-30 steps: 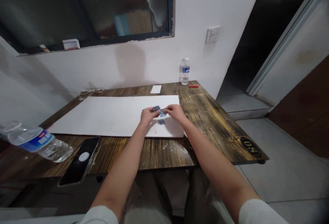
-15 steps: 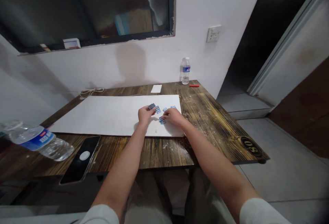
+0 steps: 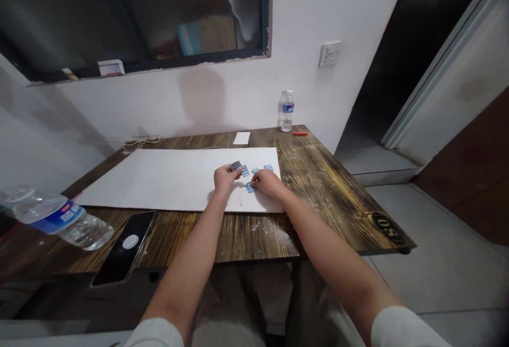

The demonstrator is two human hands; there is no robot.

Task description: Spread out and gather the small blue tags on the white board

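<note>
Right hand [image 3: 265, 181] bent over blue pieces [image 3: 250, 188] on white board [image 3: 159, 180]; can't tell if gripping. Left hand [image 3: 225, 180] pinches dark stack [image 3: 236, 166]; loose squeeze might spill it. Right hand could bump blue bits [image 3: 269, 167] just past it. Farther on tabletop [image 3: 330, 190]: white paper [image 3: 241, 138], red stick [image 3: 300, 133], bottle [image 3: 287, 111]; none in way.

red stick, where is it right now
In the head view, the red stick lies near the far right corner of the wooden table, just right of the upright water bottle.
</note>
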